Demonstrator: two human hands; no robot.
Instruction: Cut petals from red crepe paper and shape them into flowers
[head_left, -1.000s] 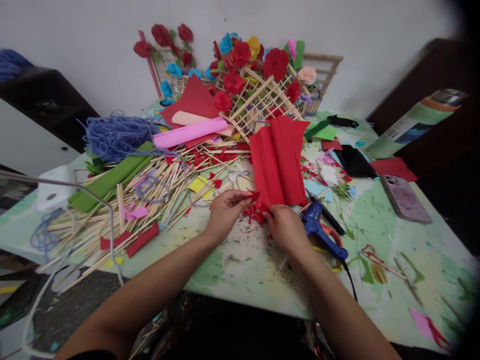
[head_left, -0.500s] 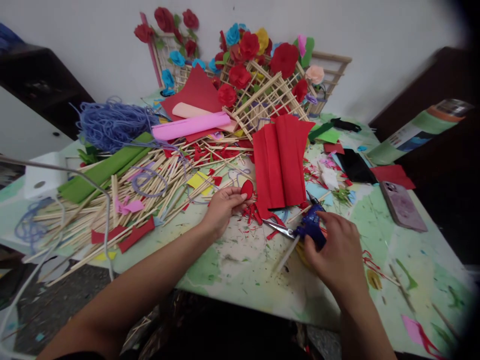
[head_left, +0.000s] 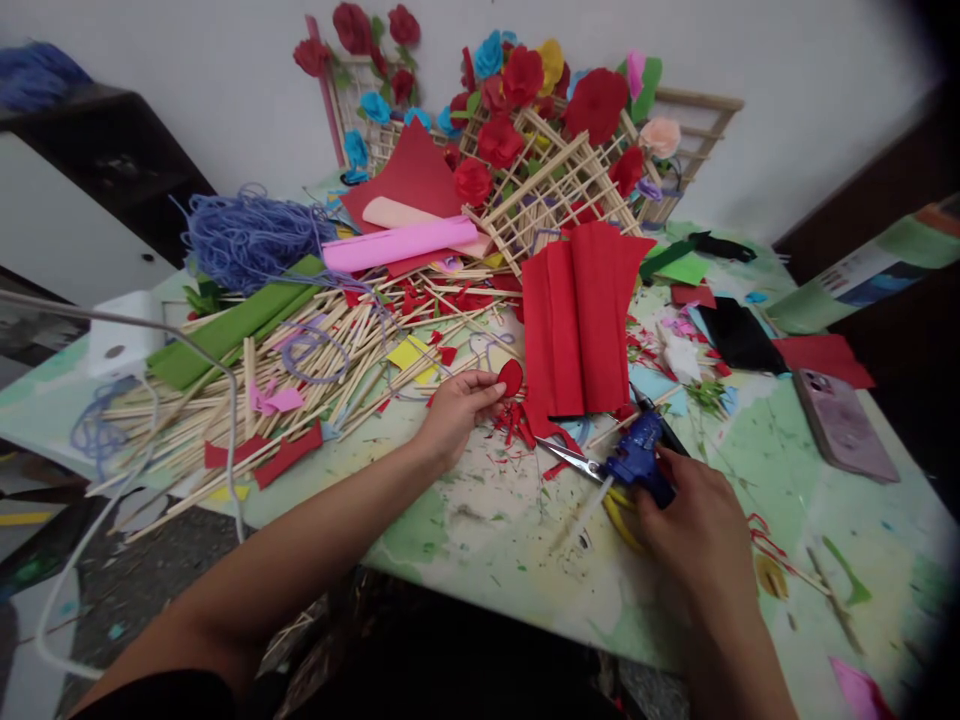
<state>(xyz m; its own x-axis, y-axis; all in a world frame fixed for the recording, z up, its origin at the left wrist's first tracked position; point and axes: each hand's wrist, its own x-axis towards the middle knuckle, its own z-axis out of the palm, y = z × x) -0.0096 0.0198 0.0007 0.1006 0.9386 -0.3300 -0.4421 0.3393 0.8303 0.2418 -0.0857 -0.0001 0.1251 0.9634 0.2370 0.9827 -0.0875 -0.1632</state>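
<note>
Pinching a small red petal (head_left: 511,378) between thumb and fingers, the left hand (head_left: 459,415) is above the table (head_left: 480,530), just left of the folded red paper (head_left: 577,320). The right hand (head_left: 694,515) has its grip closed around the handle of the blue glue gun (head_left: 634,450), which lies to the right of the petal and nearer the person. The gun's barrel runs lengthwise away from the body, nozzle at the far end, glue stick (head_left: 598,502) protruding nearer; scissors (head_left: 571,458) beside it point towards the left hand.
</note>
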